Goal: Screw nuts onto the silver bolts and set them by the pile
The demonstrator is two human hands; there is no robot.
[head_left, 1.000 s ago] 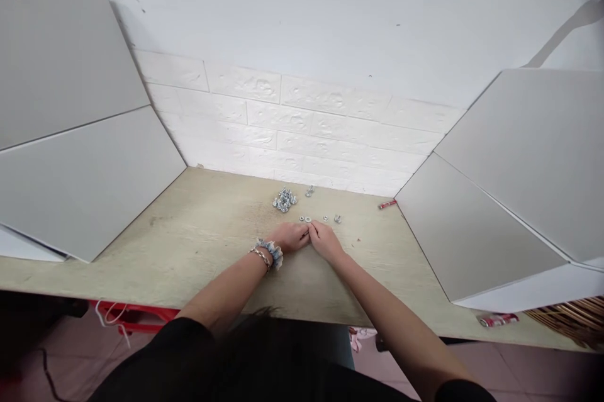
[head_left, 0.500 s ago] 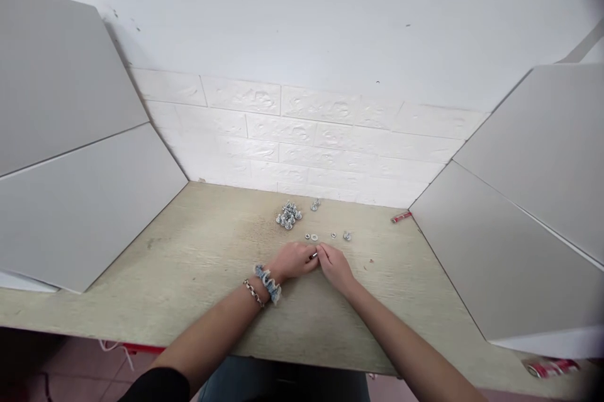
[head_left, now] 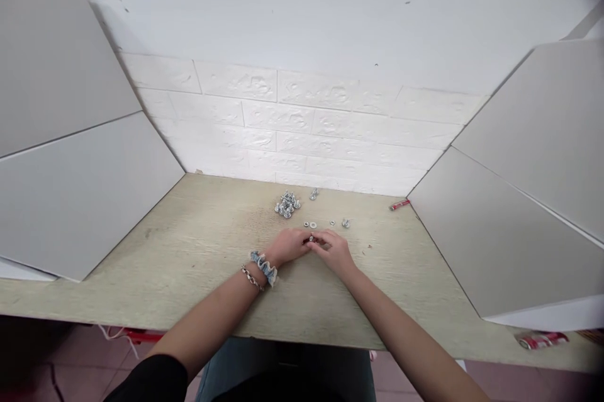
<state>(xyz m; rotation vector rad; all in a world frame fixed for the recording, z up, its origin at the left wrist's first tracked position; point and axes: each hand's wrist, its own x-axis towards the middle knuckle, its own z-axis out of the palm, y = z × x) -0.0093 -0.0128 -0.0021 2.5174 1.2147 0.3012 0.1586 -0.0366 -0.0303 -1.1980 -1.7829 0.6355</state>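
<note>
My left hand (head_left: 289, 247) is closed in a pinch low over the table, with a scrunchie and a chain bracelet on its wrist. A small metal bolt (head_left: 311, 239) shows between the two hands, its far part hidden by the fingers. My right hand (head_left: 334, 251) meets it from the other side, thumb and forefinger closed about its end. Just beyond the fingertips lie a nut (head_left: 306, 224) and a flat washer (head_left: 313, 225). Another small nut (head_left: 332, 223) lies farther right, beside a bolt with a washer (head_left: 346, 223).
A pile of bolts (head_left: 287, 205) sits behind my left hand, and a few more bolts (head_left: 314, 194) lie near the brick-patterned wall (head_left: 295, 122). Grey panels flank the wooden table (head_left: 202, 245). One red battery (head_left: 399, 204) lies by the right panel, another red cylinder (head_left: 542, 340) nearer me.
My right hand's fingers have shifted and opened a little around the bolt, exposing its end. The view has tilted slightly, so everything sits higher in the picture.
</note>
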